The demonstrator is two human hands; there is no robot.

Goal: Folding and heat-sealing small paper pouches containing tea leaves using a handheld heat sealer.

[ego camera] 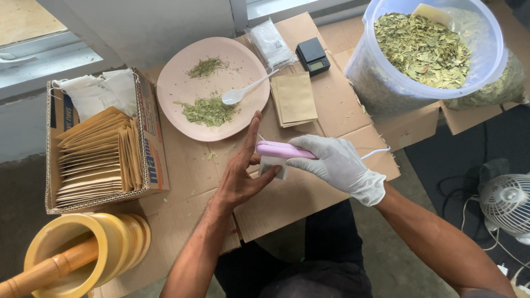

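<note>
Far left, our mortar (83,248) lies at the cardboard's (342,110) near-left edge, pestle (47,270) poking out. Above it the box (149,143) of brown envelopes (96,160). Next the pink plate (182,83) with two herb piles and a white spoon (245,91). Centre: our bare left hand (240,176), fingers (251,135) stretched flat, thumb pinning a small white sachet (273,165). Our gloved right hand (337,165) wraps fully round the pink sealer (281,149), clamped across the sachet's top. Open cardboard below both hands. Right, the leaf tub (381,88) crowds the far edge.
</note>
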